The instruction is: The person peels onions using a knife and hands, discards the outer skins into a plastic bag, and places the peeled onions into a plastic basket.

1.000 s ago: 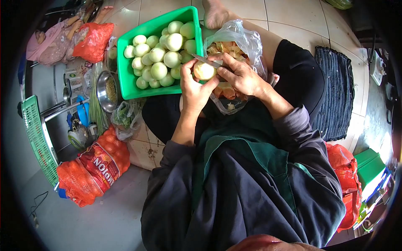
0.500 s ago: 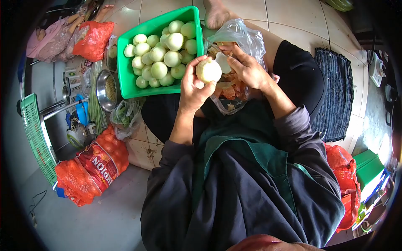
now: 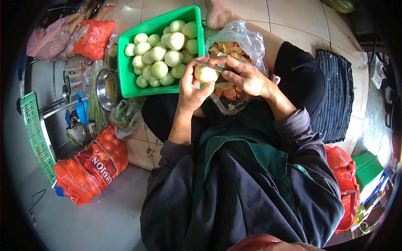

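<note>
A pale peeled onion (image 3: 205, 75) sits in my left hand (image 3: 191, 88), with the fingers and thumb wrapped round it. My right hand (image 3: 250, 78) grips a small knife (image 3: 211, 65), whose blade lies across the top of the onion. Below both hands, a clear plastic bag (image 3: 256, 47) stands open between my legs. Brown onion skins (image 3: 228, 90) fill much of the bag. Just left of my left hand is a green tub (image 3: 125, 79) holding many peeled onions (image 3: 159, 70).
At the left lie a red net sack (image 3: 92, 167) of onions, a metal bowl (image 3: 101, 90), a green crate (image 3: 37, 134) and a bag of greens (image 3: 124, 119). A red bag (image 3: 94, 39) is near a person at upper left. A dark woven mat (image 3: 333, 96) lies right of my knee.
The knife blade has turned and now lies over the onion. My right hand has rotated with it, while my left hand keeps hold of the onion.
</note>
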{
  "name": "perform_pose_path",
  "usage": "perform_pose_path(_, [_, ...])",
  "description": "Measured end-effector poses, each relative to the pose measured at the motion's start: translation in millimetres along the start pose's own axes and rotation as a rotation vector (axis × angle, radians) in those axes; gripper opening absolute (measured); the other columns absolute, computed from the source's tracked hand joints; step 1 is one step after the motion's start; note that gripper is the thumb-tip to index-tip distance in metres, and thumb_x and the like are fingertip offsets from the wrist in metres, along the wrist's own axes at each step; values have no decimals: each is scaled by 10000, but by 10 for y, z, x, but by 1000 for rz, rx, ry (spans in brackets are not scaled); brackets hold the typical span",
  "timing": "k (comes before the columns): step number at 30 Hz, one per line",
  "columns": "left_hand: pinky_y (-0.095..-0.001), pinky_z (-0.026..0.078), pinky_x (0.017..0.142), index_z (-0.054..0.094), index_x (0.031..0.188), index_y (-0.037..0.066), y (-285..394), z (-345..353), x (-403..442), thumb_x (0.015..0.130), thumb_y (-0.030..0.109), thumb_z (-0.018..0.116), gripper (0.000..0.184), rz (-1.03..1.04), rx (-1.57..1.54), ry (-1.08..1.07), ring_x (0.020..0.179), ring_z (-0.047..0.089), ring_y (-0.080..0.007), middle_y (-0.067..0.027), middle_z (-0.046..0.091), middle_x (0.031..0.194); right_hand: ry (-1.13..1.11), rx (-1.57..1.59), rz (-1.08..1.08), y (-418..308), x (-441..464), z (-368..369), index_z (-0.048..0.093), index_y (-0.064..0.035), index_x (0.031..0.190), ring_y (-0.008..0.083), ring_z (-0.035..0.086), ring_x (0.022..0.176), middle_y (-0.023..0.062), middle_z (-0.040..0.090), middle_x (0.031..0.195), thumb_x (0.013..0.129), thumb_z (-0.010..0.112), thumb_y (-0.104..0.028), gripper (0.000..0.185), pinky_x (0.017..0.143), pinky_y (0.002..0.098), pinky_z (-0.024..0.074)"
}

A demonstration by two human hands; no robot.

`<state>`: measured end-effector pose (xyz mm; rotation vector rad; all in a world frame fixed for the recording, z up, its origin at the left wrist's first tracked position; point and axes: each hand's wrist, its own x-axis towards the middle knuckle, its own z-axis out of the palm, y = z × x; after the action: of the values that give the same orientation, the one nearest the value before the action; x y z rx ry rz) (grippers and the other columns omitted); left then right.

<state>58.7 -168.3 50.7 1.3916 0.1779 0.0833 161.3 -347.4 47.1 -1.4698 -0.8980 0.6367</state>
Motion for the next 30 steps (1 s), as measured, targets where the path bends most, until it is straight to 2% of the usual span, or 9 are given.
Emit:
perform_pose_path(4, [-332, 427, 1005, 364, 1334, -31, 4, 10, -17, 728, -57, 644, 668, -25, -2, -23, 1179, 494, -194, -121, 475, 1269, -9, -31, 89, -68, 6, -21, 482, -106, 1336, 161, 617, 910, 108, 648, 1033, 979, 458, -136, 359, 851, 325, 478])
perform_pose_path(9, [-325, 455, 974, 366, 1343, -22, 16, -7, -9, 738, -67, 646, 668, -18, 5, -69, 1119, 535, -188, -106, 502, 1242, 131, -49, 194, -68, 17, -25, 501, -82, 1285, 333, 619, 1032, 192, 638, 1094, 959, 481, -146, 333, 894, 397, 472])
perform_pose_path(13, [-315, 486, 932, 373, 1349, 4, -41, -140, 73, 767, -85, 668, 658, 119, 48, 176, 1093, 552, -183, -100, 515, 1230, 188, -168, 227, -26, 15, -69, 536, -38, 1227, 363, 635, 943, 230, 646, 996, 951, 501, -238, 343, 841, 407, 481])
perform_pose_path(16, [-321, 490, 929, 311, 1376, -2, 42, -408, 241, 787, -59, 693, 705, 94, 178, 451, 1094, 553, -193, -113, 505, 1231, 281, -266, 249, -9, 44, -72, 608, 6, 1071, 388, 630, 883, 239, 630, 942, 902, 590, -241, 300, 778, 421, 491])
perform_pose_path(21, [-363, 471, 981, -12, 1477, 1, 426, -617, 513, 805, 0, 714, 989, 108, 339, 513, 1192, 516, -291, -242, 381, 1375, 465, -416, 125, 133, 54, -3, 631, 24, 936, 418, 611, 845, 229, 604, 904, 832, 673, -163, 217, 726, 444, 496])
perform_pose_path(24, [-336, 500, 918, 203, 1453, -18, 248, -509, 446, 841, 71, 702, 794, 81, 545, 462, 1169, 528, -264, -239, 403, 1364, 479, -507, 88, 174, 79, -5, 606, 21, 959, 427, 602, 854, 222, 595, 931, 802, 667, -116, 217, 745, 456, 495])
perform_pose_path(26, [-278, 521, 758, 466, 1302, 38, 34, -401, 339, 837, 100, 710, 529, 146, 502, 221, 1092, 574, -212, -133, 528, 1274, 491, -559, 28, 236, 75, -4, 593, 18, 988, 428, 600, 865, 221, 594, 952, 789, 659, -97, 239, 757, 458, 496])
perform_pose_path(29, [-270, 523, 769, 561, 1177, 29, -16, 18, 161, 829, 83, 704, 380, 119, 431, -50, 1067, 589, -166, -88, 626, 1120, 459, -546, 60, 278, 71, -20, 584, 12, 1043, 429, 599, 890, 217, 595, 982, 756, 624, -46, 295, 784, 454, 502])
perform_pose_path(30, [-327, 522, 804, 582, 1117, 12, 69, 143, 126, 814, 110, 704, 341, -14, 445, -117, 1020, 612, -225, -128, 625, 1078, 439, -537, 80, 263, 78, -28, 586, 11, 1049, 429, 598, 894, 216, 596, 982, 752, 619, -40, 304, 787, 452, 504])
